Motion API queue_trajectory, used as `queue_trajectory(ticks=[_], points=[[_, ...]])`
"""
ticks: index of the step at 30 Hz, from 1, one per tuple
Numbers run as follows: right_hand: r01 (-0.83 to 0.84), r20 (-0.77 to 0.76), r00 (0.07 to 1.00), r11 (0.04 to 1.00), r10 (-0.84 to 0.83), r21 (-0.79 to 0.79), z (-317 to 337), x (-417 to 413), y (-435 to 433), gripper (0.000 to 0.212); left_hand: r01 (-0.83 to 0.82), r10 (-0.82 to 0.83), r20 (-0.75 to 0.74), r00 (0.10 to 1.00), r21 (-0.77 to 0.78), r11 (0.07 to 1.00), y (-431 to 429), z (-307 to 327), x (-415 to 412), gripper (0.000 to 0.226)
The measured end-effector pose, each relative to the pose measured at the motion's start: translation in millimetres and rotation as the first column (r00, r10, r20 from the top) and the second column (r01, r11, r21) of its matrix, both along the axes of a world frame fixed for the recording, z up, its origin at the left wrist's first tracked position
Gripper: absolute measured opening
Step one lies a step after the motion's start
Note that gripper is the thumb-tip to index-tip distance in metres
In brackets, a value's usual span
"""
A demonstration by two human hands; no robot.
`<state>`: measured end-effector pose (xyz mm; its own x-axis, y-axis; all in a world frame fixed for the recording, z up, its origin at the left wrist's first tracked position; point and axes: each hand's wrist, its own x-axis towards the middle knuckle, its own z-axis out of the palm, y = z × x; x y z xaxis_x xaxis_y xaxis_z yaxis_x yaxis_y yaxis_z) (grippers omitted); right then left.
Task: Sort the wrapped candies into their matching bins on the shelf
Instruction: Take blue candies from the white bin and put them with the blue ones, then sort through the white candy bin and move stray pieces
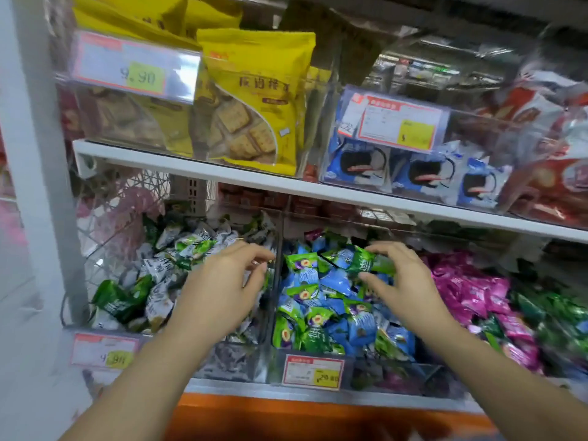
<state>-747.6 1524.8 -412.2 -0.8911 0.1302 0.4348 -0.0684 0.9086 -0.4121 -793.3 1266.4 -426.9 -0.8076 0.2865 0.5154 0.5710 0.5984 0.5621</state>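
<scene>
The right hand [404, 281] pinches one dark green wrapped candy [366, 261] between thumb and fingertips. Its glossy wrapper has white lettering and twisted ends, and it is held just above the heap in the middle bin [381, 374]. That clear bin holds a mixed pile of blue candies [339, 283] and bright green candies [302, 261] with a round purple-and-yellow mark, too many to count.

The left hand [222, 288] hovers over the left bin [229, 361], fingers curled towards the thumb; whether it holds anything cannot be told. This bin is full of white-and-green candies [159, 294], with a few dark green ones among them.

A third bin on the right holds pink candies [471, 291] mixed with green. Two price tags [313, 370] hang on the bin fronts. On the upper shelf [286, 183] stand yellow biscuit bags [254, 100] and three blue packets [359, 163].
</scene>
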Motion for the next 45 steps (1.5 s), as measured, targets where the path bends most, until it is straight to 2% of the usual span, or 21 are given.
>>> queue_trajectory(ticks=[5, 12, 17, 19, 21, 24, 29, 33, 36, 39, 45], points=[[0.086, 0.018, 0.996, 0.996, -0.087, 0.04, 3, 44, 51, 0.041, 0.142, -0.146, -0.061, 0.987, -0.058, 0.988, 78, 10, 18, 0.023], [0.28, -0.035, 0.96, 0.96, -0.279, 0.022, 2, 93, 148, 0.042, 0.303, -0.311, -0.045, 0.949, -0.138, 0.943, 195, 18, 45, 0.024], [0.495, -0.117, 0.847, 0.85, -0.519, -0.182, 5, 115, 232, 0.041, 0.375, -0.387, -0.021, 0.922, -0.207, 0.904, 240, 8, 53, 0.02], [0.567, -0.07, 0.811, 0.81, -0.581, -0.151, 6, 113, 259, 0.045, 0.381, -0.395, -0.003, 0.919, -0.253, 0.889, 248, 3, 56, 0.021], [0.589, 0.045, 0.808, 0.807, -0.588, -0.039, 5, 110, 273, 0.051, 0.38, -0.395, 0.005, 0.919, -0.282, 0.881, 252, 0, 56, 0.023], [0.54, 0.077, 0.839, 0.842, -0.539, 0.011, 4, 108, 272, 0.053, 0.373, -0.392, -0.006, 0.92, -0.299, 0.879, 248, -1, 55, 0.022], [0.34, 0.052, 0.939, 0.94, -0.339, -0.004, 8, 103, 218, 0.03, 0.319, -0.351, -0.091, 0.932, -0.258, 0.912, 215, 4, 53, 0.019], [0.136, 0.06, 0.989, 0.99, -0.134, -0.03, 16, 86, 152, 0.021, 0.232, -0.27, -0.147, 0.952, -0.236, 0.944, 166, 4, 47, 0.017], [-0.014, 0.083, 0.996, 0.999, 0.017, -0.035, 20, 63, 101, 0.019, 0.166, -0.205, -0.165, 0.965, -0.223, 0.961, 121, 5, 38, 0.028], [-0.131, 0.116, 0.984, 0.991, 0.132, -0.013, 24, 34, 51, 0.018, 0.062, -0.094, -0.128, 0.987, -0.236, 0.97, 74, 10, 29, 0.015], [-0.298, 0.174, 0.942, 0.954, 0.287, 0.039, 27, -19, -42, 0.017, -0.131, 0.117, -0.086, 0.989, -0.19, 0.973, -11, 15, 13, 0.02]])
